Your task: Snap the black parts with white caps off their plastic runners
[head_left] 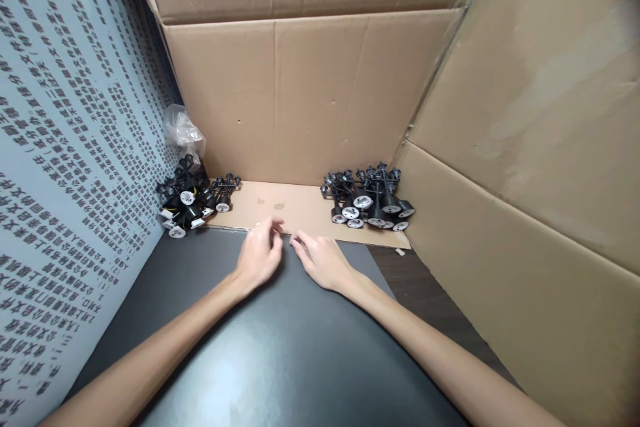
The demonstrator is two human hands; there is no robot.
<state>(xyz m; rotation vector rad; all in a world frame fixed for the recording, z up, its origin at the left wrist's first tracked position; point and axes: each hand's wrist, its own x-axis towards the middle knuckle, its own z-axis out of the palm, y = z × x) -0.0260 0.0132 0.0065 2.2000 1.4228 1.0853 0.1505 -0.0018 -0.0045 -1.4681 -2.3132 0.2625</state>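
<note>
My left hand (261, 251) rests near the far edge of the dark grey mat (260, 347), its fingers loosely curled and a little apart, with nothing in it. Close by on its right, my right hand (323, 259) lies on the mat with bent fingers pointing left; its fingertips are close together, and I cannot make out anything between them. The hands do not touch. Black lamp-like pieces with round white bases form a pile (373, 200) at the back right. Another pile (185, 203) of similar pieces, some with yellow wires, lies at the back left.
A flat cardboard strip (290, 210) runs along the back under the pieces. Cardboard walls stand behind (310, 93) and at the right (525, 167). A printed blue-white panel (65, 167) rises at the left. A clear plastic bag (184, 130) sits above the left pile.
</note>
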